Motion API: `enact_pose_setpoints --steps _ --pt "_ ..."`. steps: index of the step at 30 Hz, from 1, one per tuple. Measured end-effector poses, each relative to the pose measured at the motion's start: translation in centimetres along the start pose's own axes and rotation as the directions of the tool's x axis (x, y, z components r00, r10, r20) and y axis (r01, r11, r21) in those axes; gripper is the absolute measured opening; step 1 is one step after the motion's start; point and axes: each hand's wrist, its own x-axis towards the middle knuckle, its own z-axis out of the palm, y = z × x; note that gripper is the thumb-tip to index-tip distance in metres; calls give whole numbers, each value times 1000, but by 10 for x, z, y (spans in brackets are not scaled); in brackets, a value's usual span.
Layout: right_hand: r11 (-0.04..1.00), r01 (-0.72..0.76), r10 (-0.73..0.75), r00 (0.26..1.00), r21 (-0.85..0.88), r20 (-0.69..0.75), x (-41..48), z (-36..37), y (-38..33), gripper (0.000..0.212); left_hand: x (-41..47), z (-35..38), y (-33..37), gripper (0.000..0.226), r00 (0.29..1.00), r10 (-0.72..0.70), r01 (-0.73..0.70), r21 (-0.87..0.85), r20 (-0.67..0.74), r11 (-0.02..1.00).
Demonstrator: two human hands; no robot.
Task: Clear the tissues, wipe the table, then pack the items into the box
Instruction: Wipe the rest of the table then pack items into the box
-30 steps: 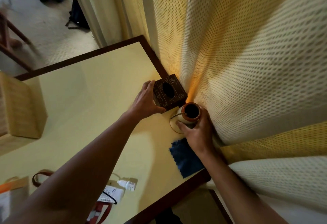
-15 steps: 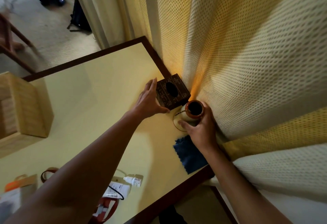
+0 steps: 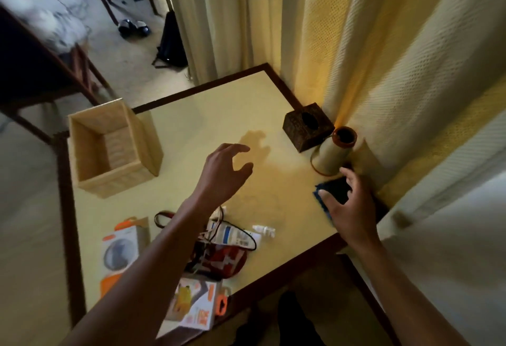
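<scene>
A dark blue cloth (image 3: 332, 188) lies near the table's right edge. My right hand (image 3: 346, 203) is over it with spread fingers; whether it touches the cloth I cannot tell. My left hand (image 3: 223, 173) hovers above the yellow table (image 3: 208, 115), fingers loosely spread, holding nothing. A dark wooden tissue box (image 3: 308, 126) and a cream vase with a brown rim (image 3: 335, 152) stand by the curtain. An open wicker box (image 3: 109, 148) stands at the left. Several items lie at the front: orange-white cartons (image 3: 123, 250) (image 3: 195, 304), a red pouch (image 3: 227, 259), a small white bottle (image 3: 264, 230).
Yellow curtains (image 3: 383, 58) hang against the table's right side. A dark chair (image 3: 41, 72), a black bag (image 3: 171, 42) and shoes (image 3: 132, 28) are on the carpet beyond the table. The table has a dark wooden border (image 3: 279, 269).
My left hand has let go of the tissue box and pulled back over the table. My right hand has left the vase and moved down onto the blue cloth. The view has widened.
</scene>
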Motion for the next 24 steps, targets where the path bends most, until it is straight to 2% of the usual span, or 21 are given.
enact_pose_setpoints --steps 3,9,16,21,24 --pt "999 42 -42 999 20 10 -45 6 -14 58 -49 -29 -13 35 999 -23 23 -9 -24 1000" --pt "995 74 -81 992 69 101 -113 21 -39 55 -131 -69 -36 28 994 -82 77 -67 -75 995" --pt "985 170 -170 964 20 206 -181 46 -61 49 -219 -102 -70 24 971 -156 132 -137 -180 982" --pt "959 275 -228 895 -74 384 -229 76 -62 48 -285 -111 -100 20 951 -230 192 -186 -209 964" --pt "934 320 -191 823 -158 535 -245 103 -54 58 -321 -115 -120 19 937 -281 240 -203 -207 949"
